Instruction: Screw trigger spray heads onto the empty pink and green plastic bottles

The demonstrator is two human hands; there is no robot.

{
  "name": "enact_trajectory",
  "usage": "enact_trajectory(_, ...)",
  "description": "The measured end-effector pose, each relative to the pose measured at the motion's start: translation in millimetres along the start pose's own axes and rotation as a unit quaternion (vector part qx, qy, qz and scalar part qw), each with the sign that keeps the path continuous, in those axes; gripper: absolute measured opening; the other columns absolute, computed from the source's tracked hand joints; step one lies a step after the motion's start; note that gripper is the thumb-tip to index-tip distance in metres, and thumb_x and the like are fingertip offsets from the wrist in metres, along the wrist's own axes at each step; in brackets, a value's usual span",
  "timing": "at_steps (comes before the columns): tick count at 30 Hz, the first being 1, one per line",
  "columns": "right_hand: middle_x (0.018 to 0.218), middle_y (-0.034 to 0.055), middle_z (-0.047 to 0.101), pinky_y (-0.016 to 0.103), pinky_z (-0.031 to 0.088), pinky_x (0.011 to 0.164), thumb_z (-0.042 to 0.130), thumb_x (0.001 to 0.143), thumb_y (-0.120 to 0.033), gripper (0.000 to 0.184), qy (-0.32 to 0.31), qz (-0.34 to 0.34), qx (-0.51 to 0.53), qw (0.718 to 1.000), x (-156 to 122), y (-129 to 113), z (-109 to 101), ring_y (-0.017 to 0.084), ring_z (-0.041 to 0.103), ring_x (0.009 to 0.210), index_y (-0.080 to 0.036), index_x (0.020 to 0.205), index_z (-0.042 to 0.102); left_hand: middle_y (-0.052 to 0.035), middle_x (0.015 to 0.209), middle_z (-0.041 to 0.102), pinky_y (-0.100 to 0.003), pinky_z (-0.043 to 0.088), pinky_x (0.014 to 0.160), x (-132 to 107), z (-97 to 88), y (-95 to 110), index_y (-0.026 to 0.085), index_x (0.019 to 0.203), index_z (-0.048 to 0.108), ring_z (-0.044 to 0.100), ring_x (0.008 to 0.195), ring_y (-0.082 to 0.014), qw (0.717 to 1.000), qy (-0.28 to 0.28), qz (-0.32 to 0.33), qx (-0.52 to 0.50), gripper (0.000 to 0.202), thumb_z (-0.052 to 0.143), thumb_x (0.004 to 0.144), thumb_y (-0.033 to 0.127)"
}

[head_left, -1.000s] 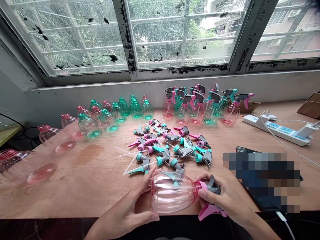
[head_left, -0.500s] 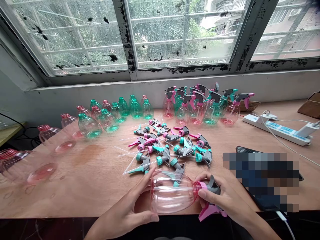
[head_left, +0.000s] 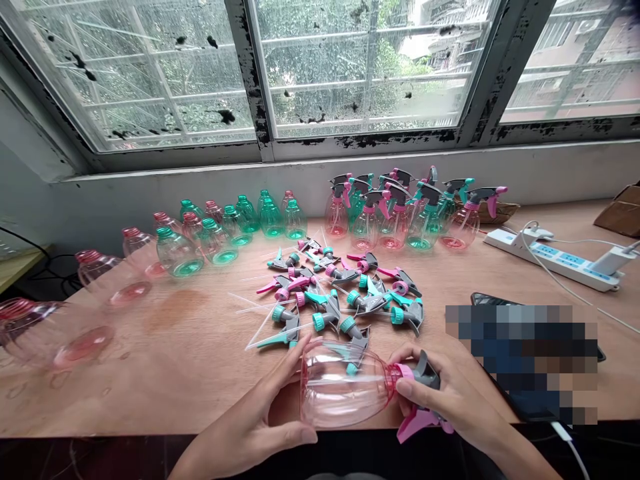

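A clear pink spray bottle (head_left: 345, 393) lies sideways between my hands at the table's front edge, its base to the left. My right hand (head_left: 450, 393) pinches the pink collar where the grey spray head (head_left: 426, 371) meets the neck; the pink trigger points down. Around the base curves my left hand (head_left: 265, 407), its fingers at the upper side and thumb at the lower. Just behind the bottle is a heap of loose grey spray heads (head_left: 327, 310) with teal or pink collars and triggers, several with thin clear tubes.
Open pink and green bottles (head_left: 180, 253) stand along the left and back. Bottles with spray heads (head_left: 395, 220) are grouped at the back right. A white power strip (head_left: 555, 257) with cables and a phone (head_left: 530, 360), partly blurred, lie on the right.
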State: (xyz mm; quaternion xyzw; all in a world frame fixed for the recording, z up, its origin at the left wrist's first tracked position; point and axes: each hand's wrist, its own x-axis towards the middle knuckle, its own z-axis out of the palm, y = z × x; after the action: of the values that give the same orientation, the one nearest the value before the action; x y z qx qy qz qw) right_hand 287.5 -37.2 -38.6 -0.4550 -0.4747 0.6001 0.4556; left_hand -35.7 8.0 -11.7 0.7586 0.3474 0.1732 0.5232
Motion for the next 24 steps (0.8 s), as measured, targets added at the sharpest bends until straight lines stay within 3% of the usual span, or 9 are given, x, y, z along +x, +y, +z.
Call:
enact_trajectory(7,0.062,-0.0006,0.072,0.027,0.047,0.056,0.084,0.083,-0.048,0.038,0.004,0.007,0.005,1.000,-0.3,0.7,0.1,0.017,0.064,0.058,-0.017,0.098,0.066,0.0040,0.176,0.014,-0.053,0.016,0.131,-1.9,1.3,-5.0,0.048,0.162,0.004,0.016,0.161,-0.0313,0.999,0.010,0.008,0.030,0.087,0.064,0.099,0.043)
enact_trajectory(13,0.063,-0.0007,0.071,0.029,0.048,0.058,0.083,0.084,-0.047,0.037,0.006,-0.002,0.002,1.000,0.1,0.0,0.7,0.018,0.063,0.059,-0.017,0.098,0.067,0.0005,0.175,0.015,-0.054,0.017,0.130,0.2,1.7,1.8,0.041,0.164,0.015,0.012,0.161,-0.0342,1.000,0.005,0.001,-0.030,0.091,0.068,0.091,0.057)
enact_trajectory(24,0.063,-0.0014,0.071,0.029,0.049,0.058,0.083,0.083,-0.049,0.038,0.006,-0.002,-0.003,1.000,-0.4,-2.2,1.1,0.018,0.064,0.059,-0.018,0.097,0.067,0.0019,0.175,0.015,-0.052,0.015,0.131,0.0,0.7,1.7,0.041,0.163,0.018,0.014,0.161,-0.0337,1.000,0.004,-0.015,-0.006,0.090,0.068,0.091,0.057)
